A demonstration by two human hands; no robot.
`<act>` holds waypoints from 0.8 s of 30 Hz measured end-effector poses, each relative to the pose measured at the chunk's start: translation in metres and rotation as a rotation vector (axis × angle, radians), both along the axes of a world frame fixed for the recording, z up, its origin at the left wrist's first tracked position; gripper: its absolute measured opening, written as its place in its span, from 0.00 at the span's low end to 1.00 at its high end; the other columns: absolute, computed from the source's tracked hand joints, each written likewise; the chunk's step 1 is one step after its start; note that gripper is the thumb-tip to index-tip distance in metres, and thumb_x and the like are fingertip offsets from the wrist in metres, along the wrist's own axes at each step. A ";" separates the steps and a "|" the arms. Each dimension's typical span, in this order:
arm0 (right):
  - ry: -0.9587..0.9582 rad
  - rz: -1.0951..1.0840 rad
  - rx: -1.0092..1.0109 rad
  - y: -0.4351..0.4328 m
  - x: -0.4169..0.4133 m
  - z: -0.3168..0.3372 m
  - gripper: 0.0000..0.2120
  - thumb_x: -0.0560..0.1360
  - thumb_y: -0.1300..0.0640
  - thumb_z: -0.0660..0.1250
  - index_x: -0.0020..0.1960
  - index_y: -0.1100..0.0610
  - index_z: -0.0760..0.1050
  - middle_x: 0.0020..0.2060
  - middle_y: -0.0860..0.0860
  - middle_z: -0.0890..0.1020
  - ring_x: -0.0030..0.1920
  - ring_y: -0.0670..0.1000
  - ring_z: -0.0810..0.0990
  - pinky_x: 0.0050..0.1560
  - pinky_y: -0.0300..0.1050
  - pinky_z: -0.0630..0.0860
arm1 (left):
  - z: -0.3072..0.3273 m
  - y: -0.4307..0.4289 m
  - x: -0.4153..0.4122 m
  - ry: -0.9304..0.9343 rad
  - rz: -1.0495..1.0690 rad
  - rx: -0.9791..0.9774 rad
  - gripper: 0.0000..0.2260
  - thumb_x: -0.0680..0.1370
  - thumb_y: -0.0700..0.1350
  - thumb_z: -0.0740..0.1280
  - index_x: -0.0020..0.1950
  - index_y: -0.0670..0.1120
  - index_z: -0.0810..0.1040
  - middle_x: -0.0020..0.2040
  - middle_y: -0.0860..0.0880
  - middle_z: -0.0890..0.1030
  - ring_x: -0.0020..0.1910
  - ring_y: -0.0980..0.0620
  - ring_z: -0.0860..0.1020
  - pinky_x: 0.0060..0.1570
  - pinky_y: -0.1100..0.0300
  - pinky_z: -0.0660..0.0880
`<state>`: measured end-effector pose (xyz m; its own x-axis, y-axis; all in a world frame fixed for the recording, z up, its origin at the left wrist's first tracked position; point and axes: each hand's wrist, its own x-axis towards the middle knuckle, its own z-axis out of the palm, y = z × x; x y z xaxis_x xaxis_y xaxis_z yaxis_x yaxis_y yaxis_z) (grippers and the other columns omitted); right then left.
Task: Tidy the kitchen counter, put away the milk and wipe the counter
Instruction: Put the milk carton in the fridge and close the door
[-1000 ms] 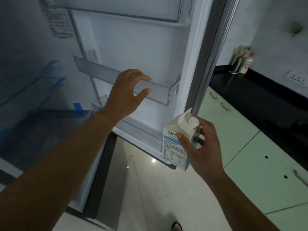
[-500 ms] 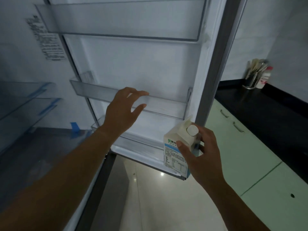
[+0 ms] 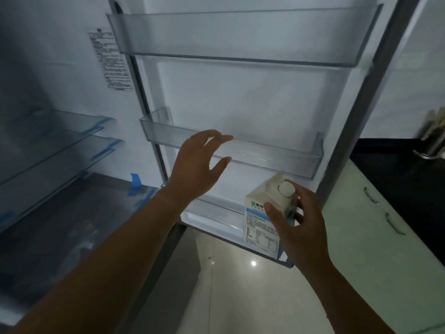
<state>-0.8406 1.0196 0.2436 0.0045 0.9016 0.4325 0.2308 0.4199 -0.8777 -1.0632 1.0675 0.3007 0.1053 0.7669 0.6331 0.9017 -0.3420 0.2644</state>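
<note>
Head view: the open fridge door (image 3: 252, 92) is presenting its empty middle door shelf (image 3: 277, 155), before which the left hand (image 3: 197, 165) is hovering spread, holding nothing. The right hand (image 3: 298, 227) is gripping the upright milk carton (image 3: 265, 213) below that shelf; lifting it clear of the rim before lowering should seat it cleanly.

Hidden, cut off or blurred parts at the open fridge

The right hand (image 3: 299, 227) covers the near right side of the milk carton (image 3: 262, 222), and the print on the carton's label is too small to read. The carton and hand hide the right end of the lowest door shelf (image 3: 216, 206); the left hand (image 3: 197, 169) covers part of the middle door shelf (image 3: 277, 156). The top door shelf (image 3: 240, 34) is clipped by the upper edge. The sticker (image 3: 110, 61) on the fridge wall is unreadable. A metal holder (image 3: 433, 138) on the dark counter (image 3: 395, 169) is blurred and cut by the right edge, contents unclear. Both forearms run out of the bottom edge.
</note>
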 end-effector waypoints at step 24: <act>0.016 0.772 0.250 0.069 -0.361 0.066 0.25 0.67 0.41 0.71 0.59 0.48 0.69 0.54 0.41 0.72 0.55 0.41 0.75 0.48 0.36 0.77 | -0.010 -0.141 -0.269 -0.202 1.067 -0.106 0.19 0.73 0.51 0.65 0.62 0.46 0.76 0.60 0.44 0.78 0.59 0.43 0.74 0.60 0.50 0.72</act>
